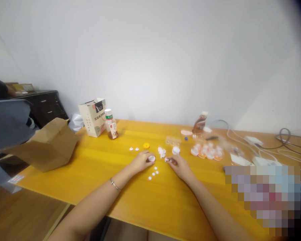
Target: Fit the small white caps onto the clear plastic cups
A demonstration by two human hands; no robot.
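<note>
My left hand [141,161] is closed around a small white round cap [152,158], tilted toward me just above the wooden table. My right hand [180,165] pinches a tiny white piece [166,159] between thumb and fingertips, close to the cap. Several flat white discs [153,173] lie on the table in front of my hands. Beyond my fingers is a little heap of white pieces [162,152]. A white round lidded pot [176,150] stands behind my right hand. Past my left hand lie a yellow round lid [146,146] and two small white pegged pieces [134,149].
A brown paper bag [54,147], a printed carton bag [92,117] and a bottle [111,125] stand at left. Toward the right are a brown bottle [199,124], a blue cap [186,138], clustered white-and-orange round pots [207,151] and cables [268,150]. A blurred-out patch covers the near right.
</note>
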